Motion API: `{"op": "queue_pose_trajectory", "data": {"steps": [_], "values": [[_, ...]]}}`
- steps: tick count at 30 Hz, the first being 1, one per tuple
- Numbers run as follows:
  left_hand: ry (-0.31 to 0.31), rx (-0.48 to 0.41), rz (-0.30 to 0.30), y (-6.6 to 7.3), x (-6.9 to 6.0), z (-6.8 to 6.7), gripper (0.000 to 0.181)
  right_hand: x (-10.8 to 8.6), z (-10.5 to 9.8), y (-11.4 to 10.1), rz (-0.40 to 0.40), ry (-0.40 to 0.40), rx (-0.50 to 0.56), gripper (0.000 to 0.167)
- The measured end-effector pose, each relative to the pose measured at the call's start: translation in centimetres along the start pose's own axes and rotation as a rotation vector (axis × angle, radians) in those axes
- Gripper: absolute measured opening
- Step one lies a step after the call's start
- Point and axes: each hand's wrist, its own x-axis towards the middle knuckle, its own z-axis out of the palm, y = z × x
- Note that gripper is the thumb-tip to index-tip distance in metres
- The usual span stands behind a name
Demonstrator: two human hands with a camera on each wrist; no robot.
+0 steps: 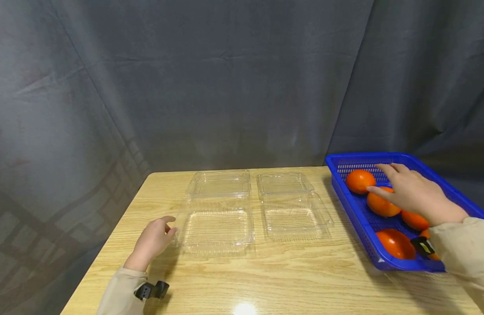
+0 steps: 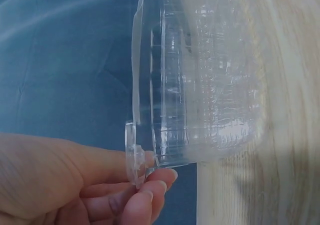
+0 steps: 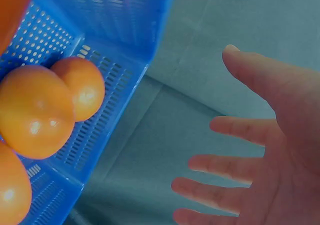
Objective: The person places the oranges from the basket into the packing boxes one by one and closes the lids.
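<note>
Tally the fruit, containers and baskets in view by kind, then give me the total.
Orange fruits: at least 5 (the right sleeve may hide more)
Clear plastic containers: 2
Blue basket: 1
Total: at least 8

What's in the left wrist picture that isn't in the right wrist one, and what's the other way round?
Only the left wrist view shows the left hand, pinching the edge of a clear plastic box, and the wooden table.
Only the right wrist view shows the blue basket, the orange fruits inside it, and the right hand with its fingers spread.
Both show cloth in the background.
</note>
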Motion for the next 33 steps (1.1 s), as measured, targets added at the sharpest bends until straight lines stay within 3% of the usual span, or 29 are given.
{"op": "queue_pose_trajectory", "data": {"steps": [12,21,33], "values": [[-0.027,0.001,-0.012,0.3,-0.1,-0.1,0.036,0.9,0.5,1.9,0.015,-0.038,0.016,0.100],[-0.025,0.000,-0.007,0.3,-0.2,-0.3,0.035,1.8,1.2,3.2,-0.022,-0.049,0.013,0.098],[-0.022,0.010,-0.009,0.5,-0.2,-0.4,0.034,3.1,2.6,4.3,-0.077,-0.155,0.033,0.089]]}}
